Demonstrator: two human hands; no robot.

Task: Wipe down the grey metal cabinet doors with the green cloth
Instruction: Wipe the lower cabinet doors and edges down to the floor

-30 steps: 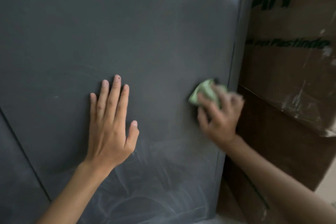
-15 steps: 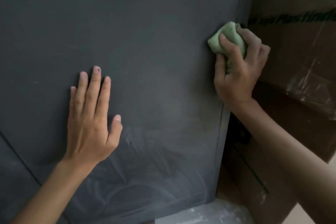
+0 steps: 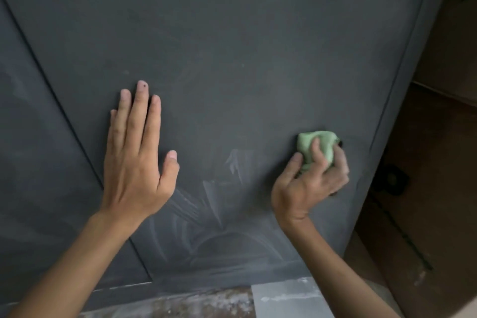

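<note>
We're wiping the right grey cabinet door (image 3: 232, 59). Right hand (image 3: 307, 183), fingers curled around the balled green cloth (image 3: 316, 147), is now pressing it low near the door's right edge, having dropped from the upper edge half a second ago. Left hand (image 3: 136, 162), fingers together, is still bracing flat. Streaks (image 3: 201, 204) below look unfinished.
</note>
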